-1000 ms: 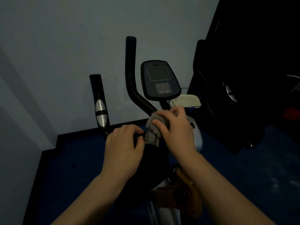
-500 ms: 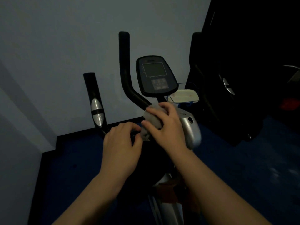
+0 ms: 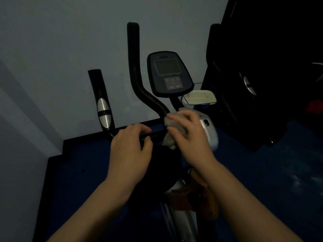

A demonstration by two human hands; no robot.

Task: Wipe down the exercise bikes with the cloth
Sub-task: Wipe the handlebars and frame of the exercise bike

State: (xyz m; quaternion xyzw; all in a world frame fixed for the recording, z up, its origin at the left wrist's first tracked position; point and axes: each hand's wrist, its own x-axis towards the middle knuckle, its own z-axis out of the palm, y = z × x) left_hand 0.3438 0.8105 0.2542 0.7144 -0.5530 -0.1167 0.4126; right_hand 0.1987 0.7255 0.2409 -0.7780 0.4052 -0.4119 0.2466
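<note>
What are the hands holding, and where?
The right hand grips the bunched grey cloth against the handlebar bend. The left hand curls near the crossbar; whether it holds it cannot be told.

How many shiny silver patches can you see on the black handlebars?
2. One silver patch is on the short left handlebar; another sits on dark equipment at far right. More may be hidden in the dark.

a: the room is very dim, the colours are dull and a little grainy. the pale grey wall [image 3: 61, 49] takes the most light, with soft slanted shadows on its left part.

b: yes. the tall black machine on the right [image 3: 262, 67] loses all detail in darkness. the right hand [image 3: 190, 135] looks slightly blurred, and straight lines bend near the edges.
</note>
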